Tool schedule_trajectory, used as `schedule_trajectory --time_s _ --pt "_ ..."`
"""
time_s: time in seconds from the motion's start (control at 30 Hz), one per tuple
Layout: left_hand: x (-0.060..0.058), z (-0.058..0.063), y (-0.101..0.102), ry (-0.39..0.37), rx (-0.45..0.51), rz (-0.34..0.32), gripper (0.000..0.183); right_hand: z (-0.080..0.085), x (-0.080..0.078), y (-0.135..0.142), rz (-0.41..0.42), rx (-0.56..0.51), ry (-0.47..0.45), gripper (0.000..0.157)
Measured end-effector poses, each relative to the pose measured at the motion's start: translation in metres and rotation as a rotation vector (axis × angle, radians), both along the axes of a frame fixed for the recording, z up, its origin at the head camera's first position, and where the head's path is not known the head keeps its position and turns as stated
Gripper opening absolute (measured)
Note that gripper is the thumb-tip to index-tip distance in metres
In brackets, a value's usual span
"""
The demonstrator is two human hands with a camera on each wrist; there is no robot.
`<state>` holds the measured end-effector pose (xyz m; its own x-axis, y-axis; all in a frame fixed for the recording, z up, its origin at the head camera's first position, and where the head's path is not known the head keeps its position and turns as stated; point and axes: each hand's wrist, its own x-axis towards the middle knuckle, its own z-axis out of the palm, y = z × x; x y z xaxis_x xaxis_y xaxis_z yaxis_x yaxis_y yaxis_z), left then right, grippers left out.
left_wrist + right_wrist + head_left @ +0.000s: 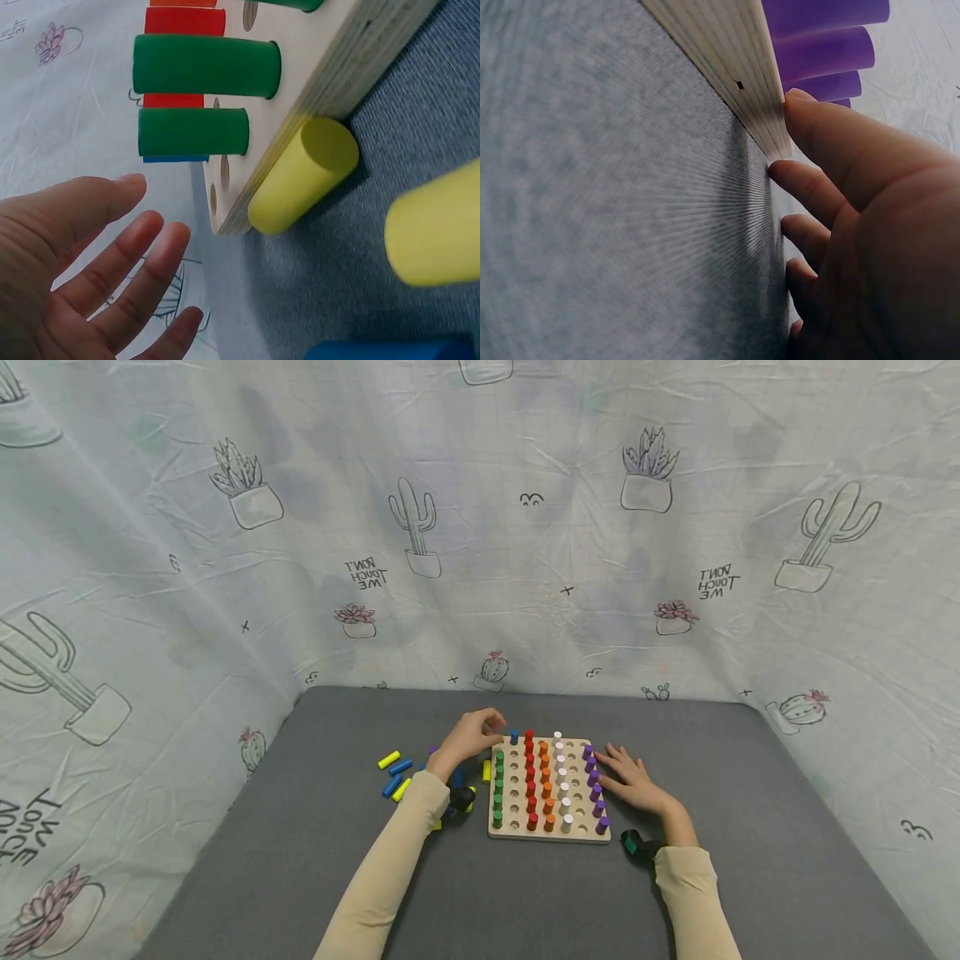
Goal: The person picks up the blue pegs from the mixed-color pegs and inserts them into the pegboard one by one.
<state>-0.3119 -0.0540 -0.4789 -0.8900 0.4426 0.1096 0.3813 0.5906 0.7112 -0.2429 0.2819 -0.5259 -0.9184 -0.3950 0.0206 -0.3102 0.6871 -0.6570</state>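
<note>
The pegboard lies on the table before a backdrop lettered, mirrored, “DON'T TOUCH”. The empty left hand, fingers parted, is near the pegboard's far-left corner; the empty right hand, fingers spread, rests along its right side.

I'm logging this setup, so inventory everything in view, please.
Board: one, pale wood, on table
Table: one, grey, under board
Cloth: count unclear, white, printed, behind table
Red pegs: seven, in board
White pegs: seven, in board
Orange pegs: six, in board
Purple pegs: six, in board
Green pegs: five, in board
Blue peg: one, in board
Loose yellow pegs and loose blue pegs: several, some hidden, left of board
Wrist cameras: two, black, at wrists
Sleeves: two, cream, on arms
Left hand: one, by board's far-left corner
Right hand: one, by board's right edge
</note>
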Motion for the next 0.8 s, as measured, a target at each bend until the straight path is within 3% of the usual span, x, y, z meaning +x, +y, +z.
schedule_trajectory --time_s 0.3,0.8 --pt "0.005 0.001 -0.007 0.009 -0.073 0.024 0.025 0.0 -0.001 0.0 -0.002 -0.004 -0.016 0.058" --pt "0.01 -0.003 -0.025 0.002 -0.107 0.073 0.023 0.001 -0.004 0.001 -0.009 0.003 -0.043 0.059"
